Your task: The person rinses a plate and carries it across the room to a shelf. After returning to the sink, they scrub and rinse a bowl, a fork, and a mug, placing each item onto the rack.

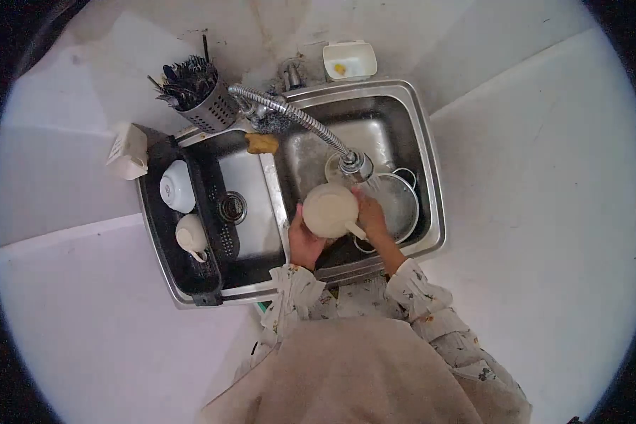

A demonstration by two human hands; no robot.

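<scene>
A cream cup [330, 211] with a handle is held bottom up over the right sink basin, between both hands. My left hand [305, 242] grips its left side, fingers partly hidden beneath it. On its right side, close to the handle, my right hand [372, 215] is closed. The faucet head [357, 167] hangs just above and to the right, with water coming out of it. Below the faucet, a pot [397, 208] with wire-like handles stands in the basin, and a pale round dish [334, 168] lies partly hidden behind the faucet head.
A black rack [203, 230] in the left basin holds a white bowl [177, 186] and a cream cup [190, 236]. A yellow sponge [262, 143] lies on the divider. Behind stand a cutlery holder [214, 110] and a soap dish [351, 61]. A white container [128, 151] is at left.
</scene>
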